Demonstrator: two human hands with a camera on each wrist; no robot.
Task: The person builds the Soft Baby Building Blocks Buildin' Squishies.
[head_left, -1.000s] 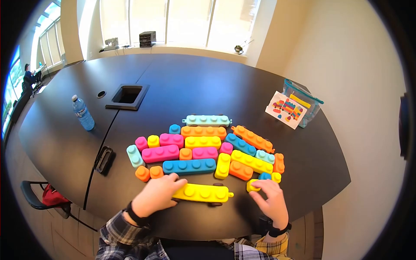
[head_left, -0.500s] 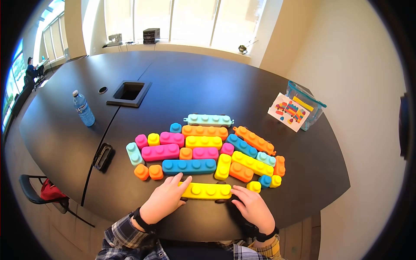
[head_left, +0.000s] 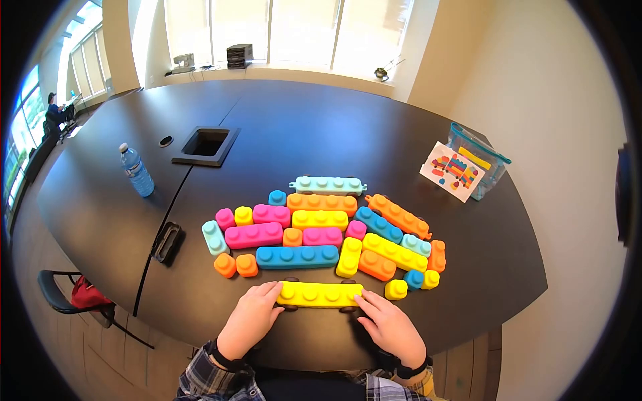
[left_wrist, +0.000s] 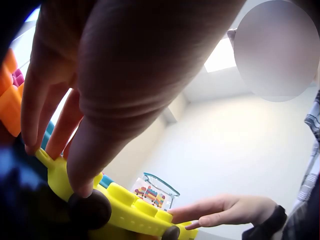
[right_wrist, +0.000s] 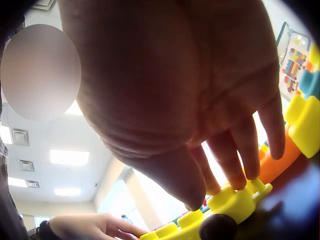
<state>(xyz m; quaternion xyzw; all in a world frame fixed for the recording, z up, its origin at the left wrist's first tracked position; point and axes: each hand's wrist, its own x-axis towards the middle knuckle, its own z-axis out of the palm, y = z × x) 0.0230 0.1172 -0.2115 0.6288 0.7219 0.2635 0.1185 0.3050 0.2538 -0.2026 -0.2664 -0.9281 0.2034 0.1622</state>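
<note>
A long yellow toy train car (head_left: 319,295) with dark wheels and a row of studs lies on the table before me. My left hand (head_left: 252,319) pinches its left end; in the left wrist view the thumb (left_wrist: 84,172) is by a wheel (left_wrist: 90,209) and the fingertips reach the yellow hook. At the opposite end, my right hand (head_left: 393,324) rests extended fingertips (right_wrist: 238,181) on the car's top, the thumb on the near side. A small yellow block (head_left: 396,289) sits right of the car, close to the right hand.
Behind the car lie several blocks, including a long blue one (head_left: 297,257). Wheeled orange (head_left: 399,217) and pale-blue (head_left: 328,185) cars stand farther back. A water bottle (head_left: 137,172) is at left; a clear bag with a picture card (head_left: 452,172) stands at right.
My right hand has left the small yellow block and moved left to the car's right end. My left hand has slid back toward the car's left end.
</note>
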